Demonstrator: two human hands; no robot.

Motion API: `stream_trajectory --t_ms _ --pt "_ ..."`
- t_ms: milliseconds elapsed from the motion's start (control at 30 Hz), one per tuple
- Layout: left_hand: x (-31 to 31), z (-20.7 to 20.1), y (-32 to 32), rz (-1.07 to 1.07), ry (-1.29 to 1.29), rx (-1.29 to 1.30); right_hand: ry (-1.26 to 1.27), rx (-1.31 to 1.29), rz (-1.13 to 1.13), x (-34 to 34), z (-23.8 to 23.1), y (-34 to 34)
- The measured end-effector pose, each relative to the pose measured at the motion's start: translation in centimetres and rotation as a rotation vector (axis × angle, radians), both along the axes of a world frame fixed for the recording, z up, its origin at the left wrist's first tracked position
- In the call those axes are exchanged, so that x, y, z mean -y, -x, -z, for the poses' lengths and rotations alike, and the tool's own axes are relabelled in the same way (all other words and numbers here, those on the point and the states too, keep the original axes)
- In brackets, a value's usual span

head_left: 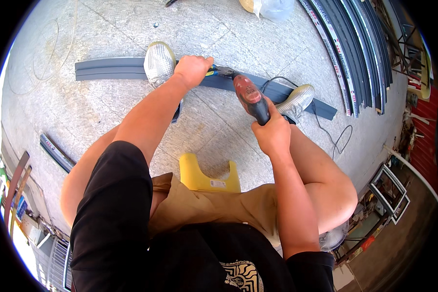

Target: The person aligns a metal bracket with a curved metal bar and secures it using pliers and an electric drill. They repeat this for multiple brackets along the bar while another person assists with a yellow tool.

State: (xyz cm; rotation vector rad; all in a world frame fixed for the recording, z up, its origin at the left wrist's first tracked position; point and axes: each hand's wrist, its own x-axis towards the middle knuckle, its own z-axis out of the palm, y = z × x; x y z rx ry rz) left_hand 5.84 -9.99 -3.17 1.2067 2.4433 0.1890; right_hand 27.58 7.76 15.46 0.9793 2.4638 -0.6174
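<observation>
My left hand point(193, 69) is closed around the blue and yellow handles of a pair of pliers point(224, 71). Their metal jaws meet the front end of a red and black corded power tool point(249, 95), which my right hand point(272, 131) grips by its dark rear body. Whatever lies between the jaws and the tool's tip is too small to make out. Both sit above a long grey profile strip point(112, 69) lying crosswise on the floor. My silver shoes point(159, 63) rest on this strip, one on each side of the tools.
A black cord point(321, 127) trails across the floor at right. Stacked dark profile strips point(355, 53) lie at the far right, and short ones point(56, 153) at left. Between my legs stands a yellow plastic stool point(192, 173). Plastic bags point(275, 9) lie at the far edge; metal frames point(390, 192) stand right.
</observation>
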Motion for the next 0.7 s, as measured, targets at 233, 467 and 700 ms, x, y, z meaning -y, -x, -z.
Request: stream_trajectory --t_ms 233,467,700 --pt "0.0 -0.3 0.2 -0.009 0.010 0.030 -0.014 -0.091 -0.039 -0.3 -2.0 -0.4" --pt "-0.3 -0.4 0.2 0.010 0.023 0.025 0.105 -0.222 -0.007 -4.3 -12.8 -2.6" --pt "-0.6 -0.1 0.5 0.046 0.079 -0.036 0.047 -0.391 0.065 -9.9 -23.6 -7.2"
